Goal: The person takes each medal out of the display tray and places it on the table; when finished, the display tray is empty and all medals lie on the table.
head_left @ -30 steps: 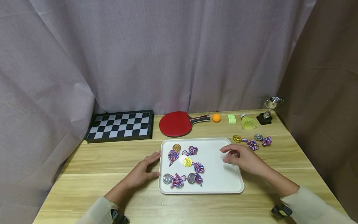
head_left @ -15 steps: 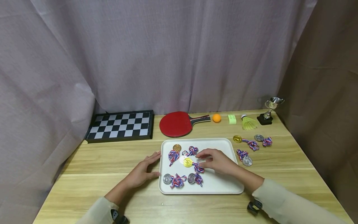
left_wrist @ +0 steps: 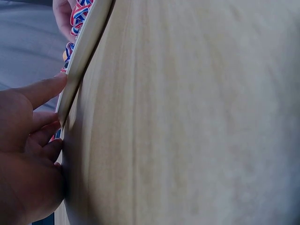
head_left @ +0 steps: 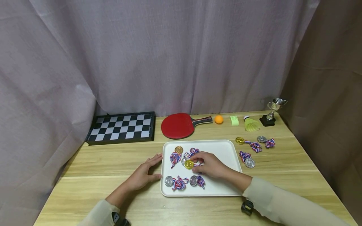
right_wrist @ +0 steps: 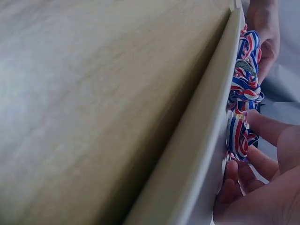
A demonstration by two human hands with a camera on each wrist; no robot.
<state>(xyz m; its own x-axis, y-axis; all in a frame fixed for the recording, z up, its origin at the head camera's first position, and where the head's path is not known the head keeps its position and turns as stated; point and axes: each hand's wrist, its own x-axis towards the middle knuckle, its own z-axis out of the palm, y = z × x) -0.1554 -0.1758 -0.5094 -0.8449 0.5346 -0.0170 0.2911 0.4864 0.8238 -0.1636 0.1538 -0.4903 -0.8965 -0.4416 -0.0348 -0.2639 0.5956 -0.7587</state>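
A white tray (head_left: 223,188) lies on the table with several medals on it. My right hand (head_left: 210,164) reaches over its middle and pinches a gold medal (head_left: 188,164), thumb and index finger at the side where its striped ribbon (right_wrist: 237,133) begins. Part of that ribbon is hidden under the hand. A silver medal (head_left: 183,161) peeks out beneath the gold one. Around them are a bronze medal (head_left: 178,149) and two silver medals, one at the left (head_left: 168,181) and one nearer the middle (head_left: 193,180). My left hand (head_left: 142,175) rests with extended fingers against the tray's left rim.
Right of the tray lie a gold medal (head_left: 239,140) and two silver medals (head_left: 261,139). Along the back are a chessboard (head_left: 121,127), a red table tennis bat (head_left: 177,126), an orange ball (head_left: 219,119), a light green block (head_left: 234,120), a shuttlecock (head_left: 251,124) and a trophy (head_left: 272,111).
My right hand has moved left from the tray's right edge to the gold medal and taken hold of it. A silver medal right of the tray has come into view. The left hand stays put.
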